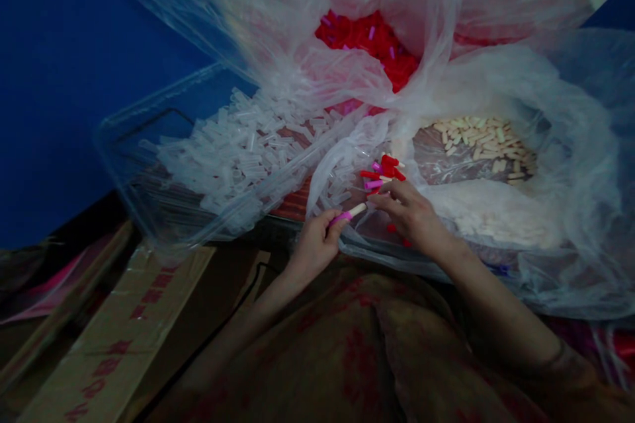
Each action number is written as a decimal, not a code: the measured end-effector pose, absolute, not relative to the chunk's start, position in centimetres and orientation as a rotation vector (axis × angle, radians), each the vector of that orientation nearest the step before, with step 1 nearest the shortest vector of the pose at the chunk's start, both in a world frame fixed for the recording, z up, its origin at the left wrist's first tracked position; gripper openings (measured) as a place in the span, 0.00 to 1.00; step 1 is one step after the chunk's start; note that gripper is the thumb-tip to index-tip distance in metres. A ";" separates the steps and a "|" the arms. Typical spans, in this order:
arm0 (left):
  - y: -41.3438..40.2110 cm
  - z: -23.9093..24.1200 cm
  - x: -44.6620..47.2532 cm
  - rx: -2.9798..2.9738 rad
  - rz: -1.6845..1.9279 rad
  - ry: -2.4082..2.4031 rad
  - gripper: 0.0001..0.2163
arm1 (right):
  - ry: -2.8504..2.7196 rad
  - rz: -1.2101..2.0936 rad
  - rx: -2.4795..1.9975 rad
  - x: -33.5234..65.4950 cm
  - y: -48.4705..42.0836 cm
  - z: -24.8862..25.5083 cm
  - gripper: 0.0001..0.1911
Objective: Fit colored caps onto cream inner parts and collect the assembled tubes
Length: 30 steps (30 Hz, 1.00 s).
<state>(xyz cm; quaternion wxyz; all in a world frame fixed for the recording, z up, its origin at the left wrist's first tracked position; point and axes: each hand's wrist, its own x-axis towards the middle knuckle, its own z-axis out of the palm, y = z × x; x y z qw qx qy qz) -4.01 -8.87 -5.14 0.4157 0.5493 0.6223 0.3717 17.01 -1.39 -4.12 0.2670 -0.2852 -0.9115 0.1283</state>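
Note:
My left hand (pixel 317 241) is closed on a small stick-shaped piece (pixel 356 210) with a pink base and a cream upper part. The cream end points up and to the right. Just right of that end is my right hand (pixel 411 215), its thumb and fingertips bent together; whatever lies between them is too small to make out. Behind the right fingertips lies a little heap of red and pink pieces (pixel 384 168), some with cream ends. It rests on the plastic bag (pixel 325 175) in front of me.
Left is a clear plastic bin (pixel 163 231) of short translucent tubes (pixel 238 152). Cream pieces (pixel 486 142) lie in plastic at right. A bag of red and pink pieces (pixel 372 39) stands behind. A cardboard box (pixel 114 337) with red print is at lower left.

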 end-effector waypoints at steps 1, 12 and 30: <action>-8.8 -5.0 -3.7 1.377 0.944 1.549 0.12 | -2.454 0.345 -0.772 17.2 -1.4 -4.1 0.16; -8.4 -4.2 -1.8 1.642 0.968 1.422 0.09 | -2.670 0.278 -0.645 17.4 -2.7 -3.3 0.14; -7.8 -5.0 -1.0 2.224 0.722 1.438 0.11 | -2.515 0.643 -1.220 16.8 -4.1 -3.9 0.12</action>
